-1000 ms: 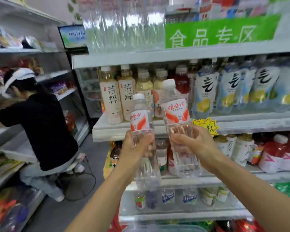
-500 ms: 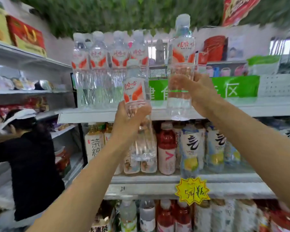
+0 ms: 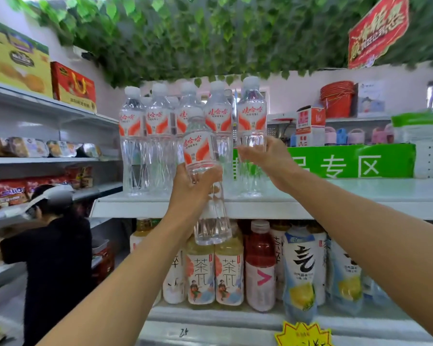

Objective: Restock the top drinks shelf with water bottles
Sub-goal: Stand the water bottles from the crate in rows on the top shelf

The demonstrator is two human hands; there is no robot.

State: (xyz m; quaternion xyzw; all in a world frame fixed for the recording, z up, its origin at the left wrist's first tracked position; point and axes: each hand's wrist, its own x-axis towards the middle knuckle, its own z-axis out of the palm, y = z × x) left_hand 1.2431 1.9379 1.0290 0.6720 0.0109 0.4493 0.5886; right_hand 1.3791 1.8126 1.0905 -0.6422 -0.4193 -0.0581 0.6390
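Note:
My right hand (image 3: 265, 158) grips a clear water bottle (image 3: 252, 116) with a red-and-white label, standing on the top shelf (image 3: 335, 196) at the right end of a row of several like bottles (image 3: 145, 136). My left hand (image 3: 193, 186) grips a second water bottle (image 3: 200, 151) round its middle, held upright in front of the shelf edge, its base hanging below the shelf lip.
A green sign (image 3: 355, 161) stands on the top shelf right of the bottles. The shelf below holds tea and juice bottles (image 3: 225, 273). A person in black (image 3: 53, 258) bends at the left shelving. Leafy garlands (image 3: 210, 33) hang overhead.
The right-hand bottle has come down from the air onto the top shelf beside the row. The left-hand bottle has risen slightly. My view has tilted further upward.

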